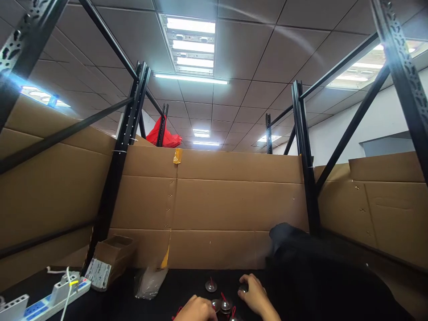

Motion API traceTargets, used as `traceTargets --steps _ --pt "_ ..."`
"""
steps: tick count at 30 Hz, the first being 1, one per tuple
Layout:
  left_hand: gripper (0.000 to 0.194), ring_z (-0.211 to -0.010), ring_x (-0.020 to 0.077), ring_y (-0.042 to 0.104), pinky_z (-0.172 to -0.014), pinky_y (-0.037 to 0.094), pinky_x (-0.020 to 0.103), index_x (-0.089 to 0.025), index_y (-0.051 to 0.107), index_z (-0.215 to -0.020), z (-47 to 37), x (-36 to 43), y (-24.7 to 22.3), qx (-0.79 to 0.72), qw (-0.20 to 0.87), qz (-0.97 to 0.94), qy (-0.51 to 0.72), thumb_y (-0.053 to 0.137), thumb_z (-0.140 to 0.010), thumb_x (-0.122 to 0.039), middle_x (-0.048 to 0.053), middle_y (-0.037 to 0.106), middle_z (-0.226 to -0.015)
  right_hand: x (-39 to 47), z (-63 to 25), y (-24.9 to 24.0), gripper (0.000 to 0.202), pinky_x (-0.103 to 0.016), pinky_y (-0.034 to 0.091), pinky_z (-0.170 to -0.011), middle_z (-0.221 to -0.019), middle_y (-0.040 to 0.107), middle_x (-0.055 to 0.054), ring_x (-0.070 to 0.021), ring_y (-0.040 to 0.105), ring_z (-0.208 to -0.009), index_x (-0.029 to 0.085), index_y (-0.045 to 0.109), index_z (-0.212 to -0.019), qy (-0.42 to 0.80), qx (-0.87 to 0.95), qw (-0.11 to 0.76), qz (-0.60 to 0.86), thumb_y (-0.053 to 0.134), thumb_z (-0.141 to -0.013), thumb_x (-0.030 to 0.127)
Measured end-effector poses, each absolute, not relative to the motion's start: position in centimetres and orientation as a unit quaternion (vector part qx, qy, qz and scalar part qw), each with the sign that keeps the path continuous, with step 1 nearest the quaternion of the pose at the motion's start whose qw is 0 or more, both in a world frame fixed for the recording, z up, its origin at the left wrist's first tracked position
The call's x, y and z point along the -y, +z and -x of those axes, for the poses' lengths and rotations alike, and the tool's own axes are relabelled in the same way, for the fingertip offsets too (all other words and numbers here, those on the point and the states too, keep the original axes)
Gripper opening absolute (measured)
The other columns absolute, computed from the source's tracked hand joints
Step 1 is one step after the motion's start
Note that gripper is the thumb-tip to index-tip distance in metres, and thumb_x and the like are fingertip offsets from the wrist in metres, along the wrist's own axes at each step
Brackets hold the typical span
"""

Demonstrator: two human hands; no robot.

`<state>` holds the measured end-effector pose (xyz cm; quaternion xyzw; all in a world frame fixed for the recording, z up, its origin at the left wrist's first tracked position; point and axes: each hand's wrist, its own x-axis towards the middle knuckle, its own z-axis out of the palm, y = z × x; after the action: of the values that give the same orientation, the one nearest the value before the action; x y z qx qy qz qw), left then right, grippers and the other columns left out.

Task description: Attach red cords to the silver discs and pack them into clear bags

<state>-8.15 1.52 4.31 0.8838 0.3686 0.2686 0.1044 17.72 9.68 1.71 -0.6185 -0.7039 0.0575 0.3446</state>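
Note:
Several small round silver pieces with red cords lie at the bottom of the view on the black table surface [182, 283]. One silver piece [211, 286] lies apart, farther back. Another silver piece [226, 305] is in the cluster between my hands. My right hand [256, 296] has its thumb and fingers curled around a silver round piece [243, 289], which they partly cover. Beside the cluster's left edge is my left hand [196, 308], back upward and fingers bent down; what is under them is hidden. A bit of red cord [177, 313] shows at its left.
A clear plastic bag [151, 283] and an open cardboard box [112, 261] lie at left. A power strip [72, 292] with a white cable sits farther left. Cardboard walls [234, 205] and black metal posts [306, 178] enclose the space. Dark cloth [321, 276] fills the right.

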Motion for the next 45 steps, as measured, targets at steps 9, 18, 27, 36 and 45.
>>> traceTargets --steps 9,18,27,36,45 --pt "0.019 -0.085 0.0229 0.069 -0.081 0.042 0.033 -0.043 0.079 -0.087 7.5 0.1 5.5 -0.354 0.068 -0.902 0.238 0.061 -0.087 -0.048 0.002 0.076 -0.087 -9.2 -17.4 2.6 0.03 -0.034 0.045 -0.089 -0.111 0.068 -0.006 -0.0267 0.061 -0.112 0.026 0.07 -0.099 0.072 0.715 0.351 0.6 0.065 -0.069 0.023" --pt "0.013 -0.091 0.0238 0.067 -0.083 0.041 0.033 -0.032 0.077 -0.085 7.3 -0.5 5.1 -0.383 0.02 -0.878 0.285 0.069 -0.079 -0.024 0.003 0.076 -0.092 -8.0 -14.9 5.1 0.03 -0.038 0.048 -0.088 -0.098 0.071 -0.009 -0.0262 0.064 -0.093 0.019 0.073 -0.093 0.241 0.701 0.522 0.422 0.069 -0.071 0.039" --pt "0.024 -0.083 0.0218 0.065 -0.077 0.048 0.029 -0.02 0.074 -0.084 8.5 1.0 7.9 -0.438 0.058 -0.733 0.518 0.054 -0.091 -0.031 0.008 0.071 -0.088 -4.5 -9.8 6.0 0.066 -0.028 0.051 -0.066 -0.108 0.068 -0.009 -0.0217 0.071 -0.084 0.021 0.063 -0.11 0.55 0.605 0.507 0.273 0.085 -0.059 0.056" --pt "0.02 -0.078 0.0194 0.065 -0.071 0.049 0.026 -0.017 0.072 -0.077 8.0 0.3 7.1 -0.411 0.105 -0.723 0.545 0.062 -0.085 -0.033 0.008 0.072 -0.086 -3.4 -7.0 5.9 0.068 -0.038 0.053 -0.084 -0.104 0.07 -0.008 -0.0226 0.07 -0.092 0.022 0.063 -0.116 0.627 0.54 0.53 0.188 0.088 -0.06 0.051" --pt "0.028 -0.085 0.0197 0.069 -0.076 0.053 0.027 -0.014 0.067 -0.104 8.4 -0.3 6.8 -0.367 0.258 -0.71 0.543 0.063 -0.086 -0.035 0.011 0.073 -0.098 -3.8 -7.9 6.1 0.058 -0.034 0.053 -0.073 -0.102 0.069 -0.007 -0.0184 0.068 -0.079 0.02 0.069 -0.106 0.589 0.578 0.524 0.21 0.091 -0.057 0.043"
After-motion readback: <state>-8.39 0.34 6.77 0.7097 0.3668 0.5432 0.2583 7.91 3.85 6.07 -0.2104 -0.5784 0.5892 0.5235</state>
